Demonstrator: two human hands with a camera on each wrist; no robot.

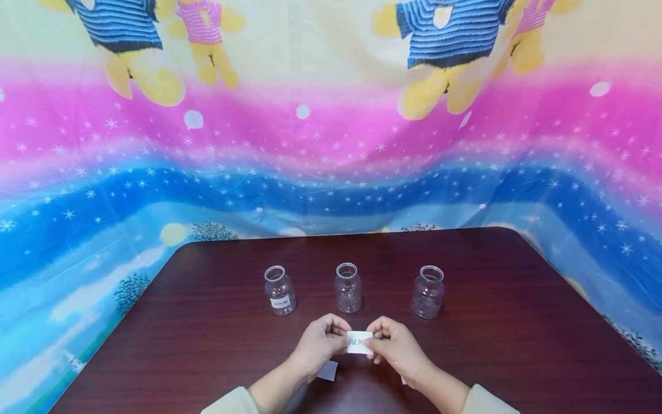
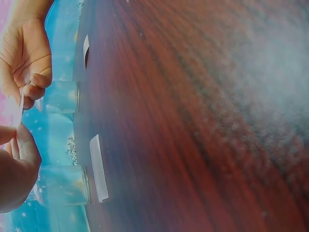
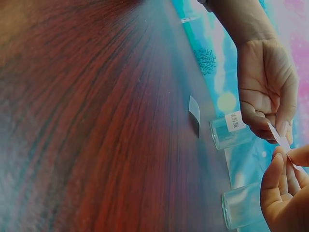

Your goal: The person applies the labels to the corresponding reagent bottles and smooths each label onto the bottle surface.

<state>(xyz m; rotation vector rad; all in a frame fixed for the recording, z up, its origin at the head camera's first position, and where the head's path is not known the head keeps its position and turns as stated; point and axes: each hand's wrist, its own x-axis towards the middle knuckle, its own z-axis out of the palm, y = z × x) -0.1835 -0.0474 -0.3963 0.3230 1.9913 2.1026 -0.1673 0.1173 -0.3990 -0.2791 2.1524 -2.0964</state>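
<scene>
Above the near part of the table, the left hand (image 1: 316, 347) and right hand (image 1: 402, 349) pinch opposite ends of a small white paper label (image 1: 360, 342) with printed characters. Thumbs lie on its near face, with fingertips behind. Beyond the hands, three glass bottles stand upright in a row. The left bottle (image 1: 279, 287) bears a white label (image 1: 280, 302) on its front. No label shows on the middle bottle (image 1: 348, 292) or the right bottle (image 1: 428, 296). In the right wrist view the held label (image 3: 280, 137) appears nearly edge-on between both hands' fingertips.
A pale paper slip (image 1: 328, 371) lies on the dark wooden table (image 1: 217, 322) by the left wrist. Another slip (image 2: 86, 50) lies near the right forearm, mostly hidden in the head view. A colourful printed curtain (image 1: 310, 144) hangs around the table's far and side edges.
</scene>
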